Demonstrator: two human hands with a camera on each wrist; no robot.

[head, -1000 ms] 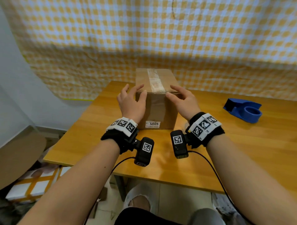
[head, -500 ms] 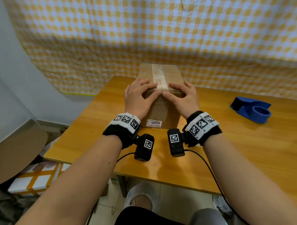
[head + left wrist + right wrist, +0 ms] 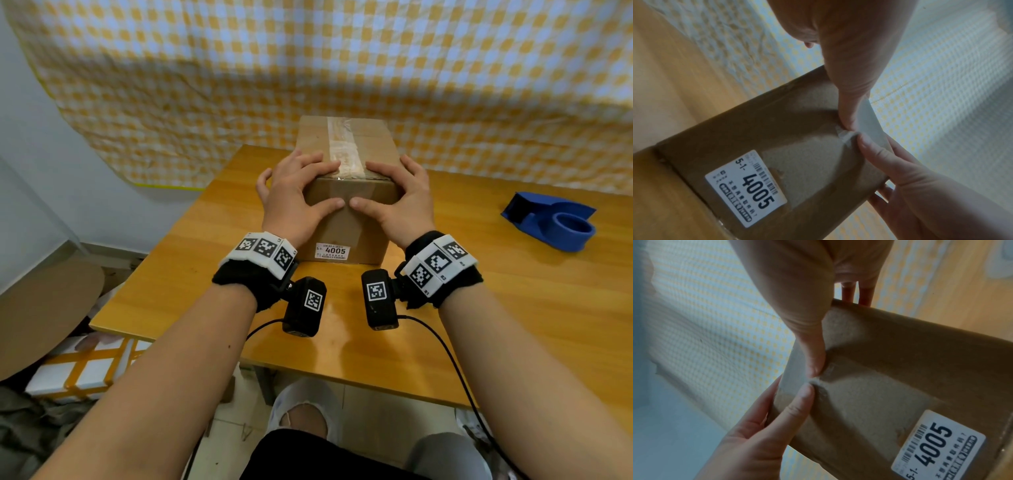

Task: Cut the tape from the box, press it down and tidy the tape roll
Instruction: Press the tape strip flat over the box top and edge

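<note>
A brown cardboard box (image 3: 352, 233) with a white "4005" label (image 3: 331, 252) stands on the wooden table (image 3: 513, 301). A strip of clear tape (image 3: 339, 144) runs along its top and over the near edge. My left hand (image 3: 294, 195) and right hand (image 3: 402, 202) lie over that edge, with fingers flat on the top on either side of the tape. Both thumbs press the front face, tips almost meeting. In the left wrist view the tape end (image 3: 844, 134) lies under the two thumb tips. The blue tape dispenser (image 3: 551, 222) sits far right, untouched.
A yellow-checked cloth (image 3: 342, 68) hangs behind the table. Boxes and a round brown board (image 3: 41, 308) lie on the floor to the left. My knees (image 3: 301, 414) are under the table's near edge.
Both hands came down from hovering at the box's near edge onto it. The fingers then slid apart on the top and the thumbs dropped onto the front face.
</note>
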